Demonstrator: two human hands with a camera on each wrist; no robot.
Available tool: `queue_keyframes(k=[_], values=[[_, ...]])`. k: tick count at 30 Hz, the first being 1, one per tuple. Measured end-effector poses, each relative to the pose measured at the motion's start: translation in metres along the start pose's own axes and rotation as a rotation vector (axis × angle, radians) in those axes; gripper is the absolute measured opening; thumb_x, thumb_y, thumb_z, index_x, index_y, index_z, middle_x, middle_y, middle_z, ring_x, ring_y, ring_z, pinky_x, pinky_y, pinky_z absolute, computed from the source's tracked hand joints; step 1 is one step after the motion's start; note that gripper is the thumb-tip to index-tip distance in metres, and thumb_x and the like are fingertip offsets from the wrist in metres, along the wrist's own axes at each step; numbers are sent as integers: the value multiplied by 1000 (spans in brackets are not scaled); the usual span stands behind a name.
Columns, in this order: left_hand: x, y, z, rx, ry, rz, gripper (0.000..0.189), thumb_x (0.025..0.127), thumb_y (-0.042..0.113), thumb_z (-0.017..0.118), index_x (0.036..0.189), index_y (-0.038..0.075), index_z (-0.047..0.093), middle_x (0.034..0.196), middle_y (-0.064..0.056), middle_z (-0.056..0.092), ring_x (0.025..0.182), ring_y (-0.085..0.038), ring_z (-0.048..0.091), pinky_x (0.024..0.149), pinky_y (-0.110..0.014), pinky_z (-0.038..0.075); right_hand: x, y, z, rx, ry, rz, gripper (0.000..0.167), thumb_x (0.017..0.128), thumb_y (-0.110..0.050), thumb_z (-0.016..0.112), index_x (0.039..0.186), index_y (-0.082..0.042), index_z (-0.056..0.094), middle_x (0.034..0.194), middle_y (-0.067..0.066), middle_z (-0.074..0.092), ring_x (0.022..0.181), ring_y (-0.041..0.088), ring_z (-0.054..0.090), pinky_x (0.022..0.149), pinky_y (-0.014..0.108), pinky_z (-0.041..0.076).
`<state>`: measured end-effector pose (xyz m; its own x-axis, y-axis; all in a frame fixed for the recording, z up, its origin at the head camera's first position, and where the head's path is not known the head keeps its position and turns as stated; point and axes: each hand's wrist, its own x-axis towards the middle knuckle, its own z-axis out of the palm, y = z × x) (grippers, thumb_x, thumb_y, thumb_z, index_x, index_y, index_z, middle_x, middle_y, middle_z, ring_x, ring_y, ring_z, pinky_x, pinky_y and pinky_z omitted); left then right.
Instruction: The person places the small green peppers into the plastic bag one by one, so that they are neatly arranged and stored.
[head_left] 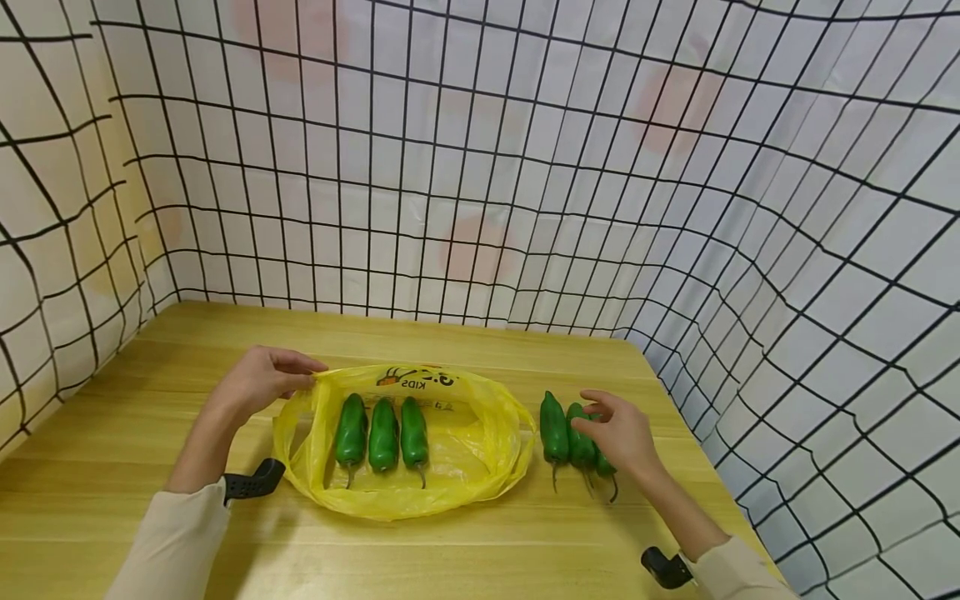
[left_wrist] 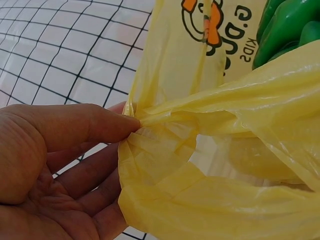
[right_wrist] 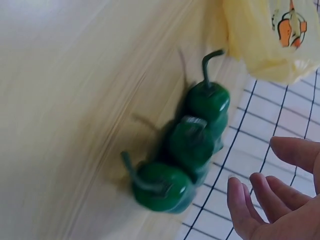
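A yellow plastic bag (head_left: 390, 505) lies on the table with its mouth spread wide. Three green peppers (head_left: 383, 435) lie side by side within it, stems toward me. At the bag's left end, my left hand (head_left: 258, 382) pinches the rim between thumb and fingers, as the left wrist view shows up close. My right hand (head_left: 624, 435) hovers over three more green peppers (head_left: 553, 427) in a row to the right of the bag. Its fingers are loosely bent and apart from the peppers (right_wrist: 192, 142) in the right wrist view. It partly hides the rightmost one in the head view.
The wooden table (head_left: 480, 554) runs up to a white wall covering with a black grid (head_left: 420, 183), which also rises on the left and right. A black wrist mount (head_left: 255, 481) sits on the left forearm and another (head_left: 666, 568) on the right.
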<state>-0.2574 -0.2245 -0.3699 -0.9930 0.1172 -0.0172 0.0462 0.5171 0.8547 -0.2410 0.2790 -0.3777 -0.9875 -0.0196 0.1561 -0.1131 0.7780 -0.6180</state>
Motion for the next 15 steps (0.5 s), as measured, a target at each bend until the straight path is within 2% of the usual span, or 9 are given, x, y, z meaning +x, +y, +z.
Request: queue_keyframes(k=[5,15], values=[[0,1,0,-2,-3,-5,33,98,15,67,128,0,69,101,-11,73,76,-17,60,69,-32,54,0,13,-6,-18,8,22,53,93,-23,73,141,-6,59,124,22,69,109,37,65,81,45,57],[0,0,0,3,1,0,32,98,14,67,127,0,70,101,-11,74,76,-17,60,69,-33,54,-6,32,-12,-71,30,38,50,93,-19,74,138,-2,61,123,25,68,105,39,66,79,47,57]])
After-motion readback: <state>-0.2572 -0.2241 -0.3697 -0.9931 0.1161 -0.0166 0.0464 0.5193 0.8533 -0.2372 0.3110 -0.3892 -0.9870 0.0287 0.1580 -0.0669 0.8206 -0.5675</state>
